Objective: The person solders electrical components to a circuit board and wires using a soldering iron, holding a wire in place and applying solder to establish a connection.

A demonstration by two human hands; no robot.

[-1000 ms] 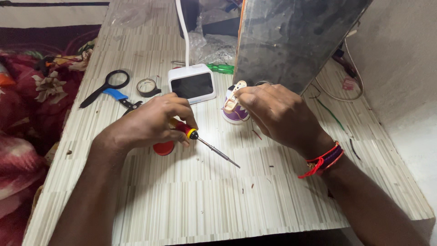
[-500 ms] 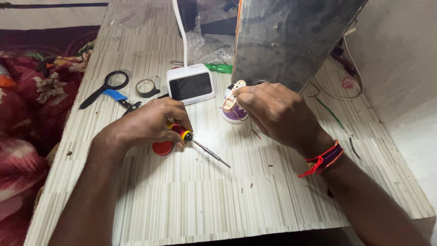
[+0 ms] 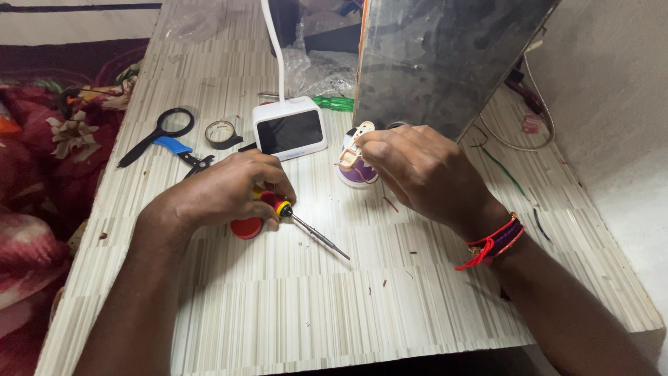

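Note:
My left hand grips a screwdriver with a red and yellow handle; its metal shaft points right and down over the striped table, tip free in the air. A small red round cap lies under that hand. My right hand, with red thread bands at the wrist, pinches a small cream and purple round device that rests on the table. The two hands are a short gap apart.
A white box with a dark screen on a white curved stem stands behind the hands. A magnifying glass, tape roll and blue-handled pliers lie to the left. A large dark panel leans at the back; wires trail right.
The left hand has shifted slightly, and the screwdriver's shaft has swung a little. The right hand stays on the small device.

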